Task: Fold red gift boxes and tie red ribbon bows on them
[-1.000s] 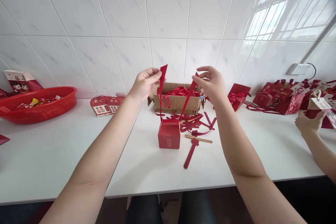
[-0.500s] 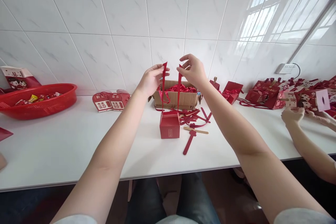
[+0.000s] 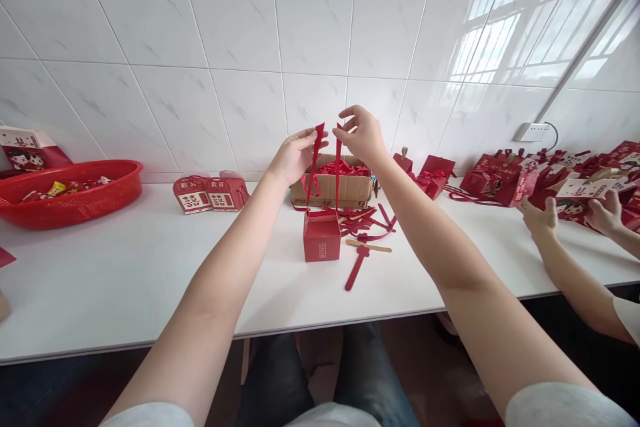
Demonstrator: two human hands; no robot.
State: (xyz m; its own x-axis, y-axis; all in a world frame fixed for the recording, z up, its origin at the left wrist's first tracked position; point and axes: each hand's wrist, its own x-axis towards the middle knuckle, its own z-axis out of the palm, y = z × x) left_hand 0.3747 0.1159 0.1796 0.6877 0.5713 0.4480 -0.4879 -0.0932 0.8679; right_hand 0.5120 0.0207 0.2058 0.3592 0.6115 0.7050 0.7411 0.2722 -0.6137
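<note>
Brought closer together since a second ago, two flat red ribbon ends [image 3: 339,161] are held above the folded-card red box [image 3: 321,237], which stands on the counter [image 3: 100,280] below. Each narrow strip is pinched between thumb and fingertips, one by the left grip [image 3: 294,157], one by the right grip [image 3: 364,139].

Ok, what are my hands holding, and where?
Your left hand and right hand each pinch a red ribbon strand near its top end.
</note>
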